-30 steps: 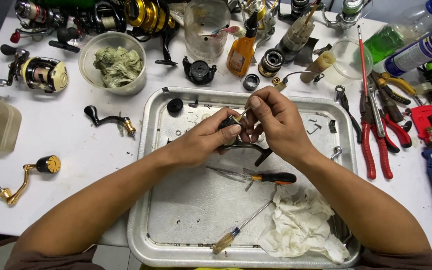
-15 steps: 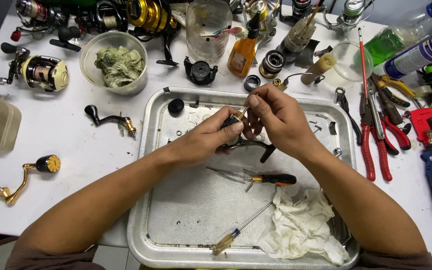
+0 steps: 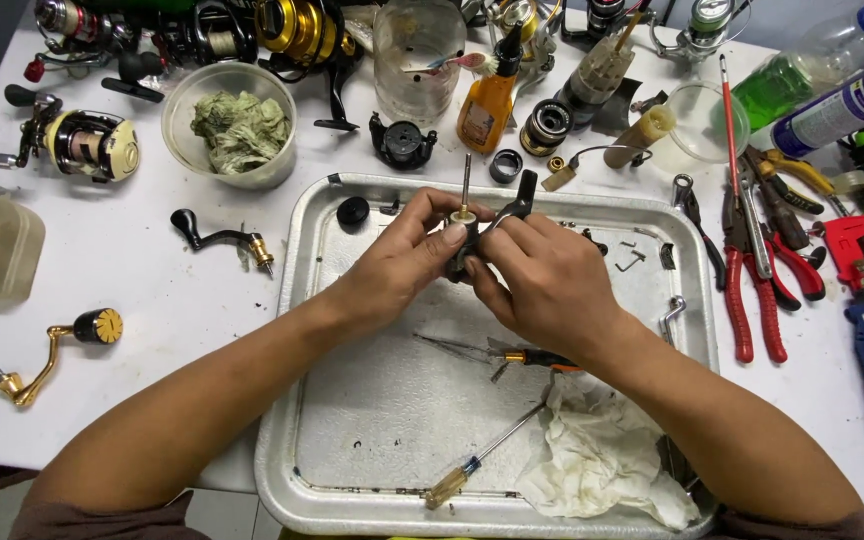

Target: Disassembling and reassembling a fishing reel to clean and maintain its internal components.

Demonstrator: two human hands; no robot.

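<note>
Grip – both hands (image 3: 482, 265) pinch reel body (image 3: 467, 245) between fingertips.

On the desk (image 3: 152, 330) sits a tray (image 3: 297, 260); in it lie a screwdriver (image 3: 477, 460) and rag (image 3: 602, 460), pliers (image 3: 752, 290) to its right, bowl (image 3: 237, 120) behind-left.

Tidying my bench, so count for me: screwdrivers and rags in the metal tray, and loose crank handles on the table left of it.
Screwdrivers: 2
Rags: 1
Crank handles: 2
Total: 5
</note>
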